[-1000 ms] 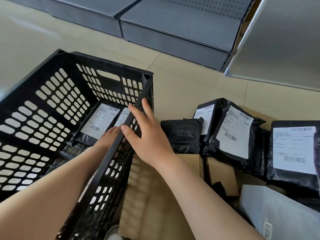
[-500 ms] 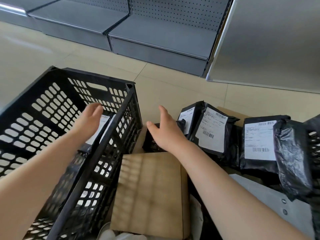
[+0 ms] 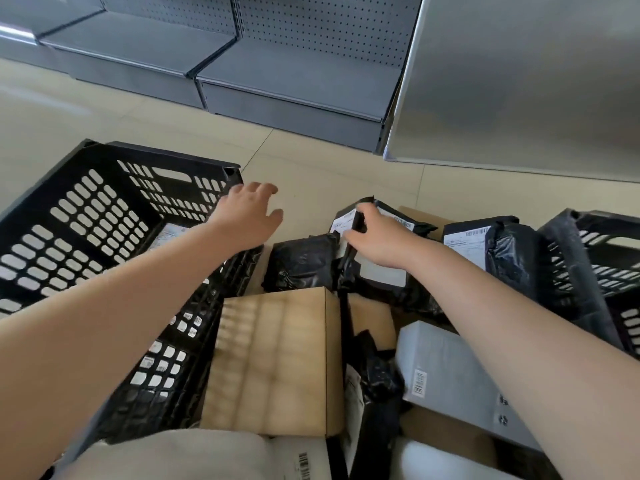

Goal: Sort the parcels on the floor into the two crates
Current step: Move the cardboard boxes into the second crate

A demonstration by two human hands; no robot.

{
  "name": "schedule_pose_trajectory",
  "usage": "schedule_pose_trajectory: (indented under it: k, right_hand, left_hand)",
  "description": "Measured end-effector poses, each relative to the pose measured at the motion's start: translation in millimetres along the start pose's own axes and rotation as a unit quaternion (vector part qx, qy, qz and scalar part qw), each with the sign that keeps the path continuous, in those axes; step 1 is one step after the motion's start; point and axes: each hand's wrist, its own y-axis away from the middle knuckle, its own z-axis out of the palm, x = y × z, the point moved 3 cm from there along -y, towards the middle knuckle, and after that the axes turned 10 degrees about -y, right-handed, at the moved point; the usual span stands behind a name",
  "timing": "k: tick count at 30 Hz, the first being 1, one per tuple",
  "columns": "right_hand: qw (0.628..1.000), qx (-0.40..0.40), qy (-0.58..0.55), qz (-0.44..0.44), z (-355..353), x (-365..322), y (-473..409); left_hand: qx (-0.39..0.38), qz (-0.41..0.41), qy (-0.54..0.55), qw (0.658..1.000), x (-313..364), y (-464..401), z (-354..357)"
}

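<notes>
A black slatted crate point(image 3: 86, 216) stands on the floor at the left, with a labelled black parcel point(image 3: 169, 233) lying inside. A second black crate point(image 3: 602, 258) shows at the right edge, a black bag draped on its near side. Between them lies a heap of parcels. My right hand point(image 3: 375, 242) grips the edge of an upright black mailer with a white label point(image 3: 384, 278). My left hand point(image 3: 247, 220) hovers, fingers spread, over the left crate's right rim, holding nothing. A crumpled black bag parcel point(image 3: 301, 265) sits just left of the gripped mailer.
A cardboard box point(image 3: 277, 362) lies in front of me, a grey box point(image 3: 446, 379) to its right, another black labelled mailer point(image 3: 467, 244) further right. Grey shelf bases point(image 3: 294, 98) and a metal panel point(image 3: 519, 81) bound the tiled floor point(image 3: 311, 168) behind.
My left hand came out of the left crate and moved right over its rim. My right hand reached further right and took hold of the upright black mailer.
</notes>
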Motion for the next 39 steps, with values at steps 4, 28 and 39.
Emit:
schedule_pose_trajectory:
  k: [4,28,39]
  right_hand:
    - [0.998,-0.023,-0.034,0.044,11.7,42.3,9.0]
    - [0.931,-0.179,-0.227,0.222,177.7,135.2,7.9]
    - [0.889,-0.153,-0.356,0.244,153.8,139.8,12.3]
  left_hand:
    - [-0.054,0.048,-0.104,0.992,15.9,8.0,30.0]
    - [-0.296,0.03,0.016,0.955,-47.7,40.5,197.4]
    - [-0.204,-0.141,0.164,0.955,-52.9,49.9,181.7]
